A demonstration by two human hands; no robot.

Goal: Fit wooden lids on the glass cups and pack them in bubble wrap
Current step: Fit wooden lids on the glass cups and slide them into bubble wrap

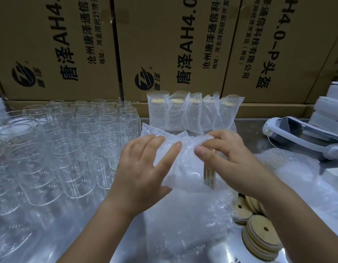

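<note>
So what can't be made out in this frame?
Head view:
- Bubble wrap: the cup inside is veiled by it, the left hand and right hand; only a wooden lid edge shows.
- Wrapped cups: lid fit blurred by wrap.
- Glass cups: count cut off at left edge.
- Lid stack: partly behind right forearm.

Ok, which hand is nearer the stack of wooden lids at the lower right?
Right. The right hand pinches the bubble wrap up and left of the wooden lids, its forearm crossing above them; the left hand rests on the wrap's other side, farther left.
</note>
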